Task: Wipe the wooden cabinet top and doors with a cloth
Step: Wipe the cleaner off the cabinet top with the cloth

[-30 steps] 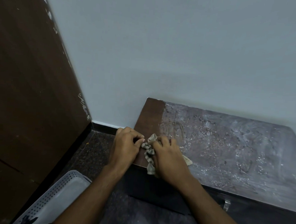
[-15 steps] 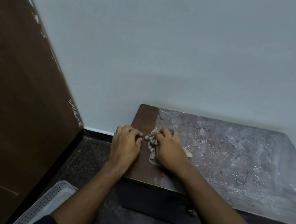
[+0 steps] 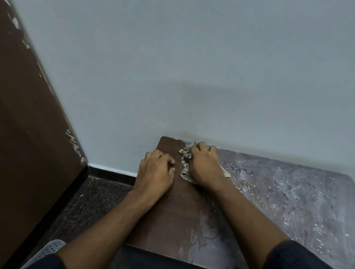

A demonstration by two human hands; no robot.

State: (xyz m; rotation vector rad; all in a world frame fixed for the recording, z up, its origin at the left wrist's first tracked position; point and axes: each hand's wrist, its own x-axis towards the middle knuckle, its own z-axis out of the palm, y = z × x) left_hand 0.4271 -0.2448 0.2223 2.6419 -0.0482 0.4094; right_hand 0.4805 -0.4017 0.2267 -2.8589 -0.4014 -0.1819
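Note:
A low wooden cabinet top (image 3: 184, 213) stands against the pale wall. Its left strip is dark clean brown; the rest to the right is coated in grey-white dust (image 3: 289, 199). My right hand (image 3: 205, 166) grips a crumpled striped beige cloth (image 3: 185, 164) and presses it on the top near the back left corner, by the wall. My left hand (image 3: 154, 172) rests on the cabinet's left edge with fingers curled, holding nothing. The cabinet doors are hidden below the top.
A tall dark brown wooden panel (image 3: 20, 145) with chipped paint rises on the left. Dark speckled floor (image 3: 89, 203) lies between it and the cabinet. A white perforated basket (image 3: 47, 251) sits at the bottom left.
My right hand has pushed the cloth from near the front edge back to the wall. My left hand slid back along the left edge. The camera moved closer over the cabinet.

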